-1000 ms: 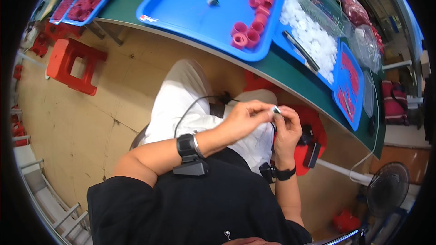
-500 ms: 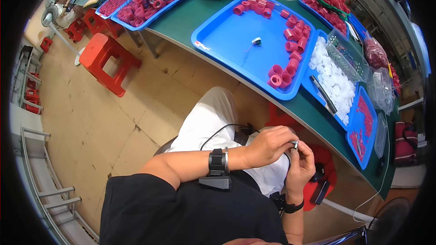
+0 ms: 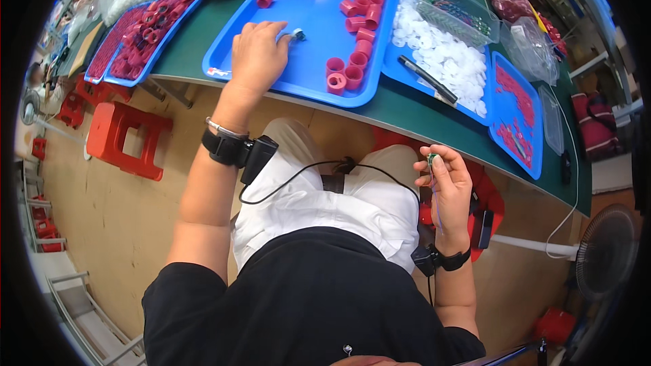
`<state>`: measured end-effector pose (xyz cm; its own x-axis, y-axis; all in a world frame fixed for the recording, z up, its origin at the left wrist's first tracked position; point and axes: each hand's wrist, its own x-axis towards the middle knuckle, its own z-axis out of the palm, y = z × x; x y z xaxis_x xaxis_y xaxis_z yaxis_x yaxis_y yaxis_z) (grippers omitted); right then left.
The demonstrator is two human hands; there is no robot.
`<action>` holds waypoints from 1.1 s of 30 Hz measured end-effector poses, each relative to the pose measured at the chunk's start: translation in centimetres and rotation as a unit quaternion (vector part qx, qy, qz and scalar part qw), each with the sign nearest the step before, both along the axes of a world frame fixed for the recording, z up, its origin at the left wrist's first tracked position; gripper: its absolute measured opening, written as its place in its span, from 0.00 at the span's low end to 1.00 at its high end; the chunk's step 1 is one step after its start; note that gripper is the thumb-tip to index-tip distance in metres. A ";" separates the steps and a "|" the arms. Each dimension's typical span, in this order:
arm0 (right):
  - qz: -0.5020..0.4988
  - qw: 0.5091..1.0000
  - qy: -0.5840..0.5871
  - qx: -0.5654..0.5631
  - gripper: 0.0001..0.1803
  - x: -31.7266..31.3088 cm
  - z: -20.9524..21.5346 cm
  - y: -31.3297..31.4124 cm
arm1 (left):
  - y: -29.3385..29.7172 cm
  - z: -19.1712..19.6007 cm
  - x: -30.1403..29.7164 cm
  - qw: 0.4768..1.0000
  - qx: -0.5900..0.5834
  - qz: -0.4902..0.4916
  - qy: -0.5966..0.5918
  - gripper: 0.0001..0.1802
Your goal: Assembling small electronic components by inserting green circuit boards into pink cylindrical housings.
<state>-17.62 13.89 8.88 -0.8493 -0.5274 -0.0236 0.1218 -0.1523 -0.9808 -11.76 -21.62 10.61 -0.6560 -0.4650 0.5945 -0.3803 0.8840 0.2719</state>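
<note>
My left hand (image 3: 260, 57) reaches over the large blue tray (image 3: 224, 47), its bent fingers apart. Its fingertips are right beside a small dark and pale component (image 3: 298, 34) on the tray floor; I cannot tell whether they touch it. Above my lap, my right hand (image 3: 450, 186) pinches a small green circuit board (image 3: 432, 160) between thumb and fingers. Thin wires (image 3: 436, 203) trail from the board down along the palm. Maroon plastic sleeves (image 3: 353, 76) stand and lie along the tray's far and right sides.
Right of the large tray, another blue tray holds white plastic pieces (image 3: 441, 47), a black marker pen (image 3: 427, 79) and a clear box (image 3: 458, 17). A smaller blue tray (image 3: 498, 132) carries small red parts. A red stool (image 3: 125, 135) stands at left, a fan (image 3: 605, 251) at right.
My hands were together over my lap, holding a small piece. My left hand has moved up and left to the tray; my right stays over my lap with the board. The view has shifted.
</note>
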 end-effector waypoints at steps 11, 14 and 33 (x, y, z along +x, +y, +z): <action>0.031 0.997 -0.058 -0.030 0.13 0.0 -0.6 0.4 | 10.3 1.7 -15.2 0.933 0.063 -0.337 -0.110 0.18; 0.061 0.997 -0.039 -0.022 0.13 -0.2 -1.2 1.2 | 11.2 0.4 -17.6 0.925 -0.003 -0.327 -0.193 0.17; 0.047 0.997 -0.050 -0.027 0.14 -0.6 -1.7 1.5 | 10.9 0.8 -18.6 0.943 -0.008 -0.333 -0.011 0.05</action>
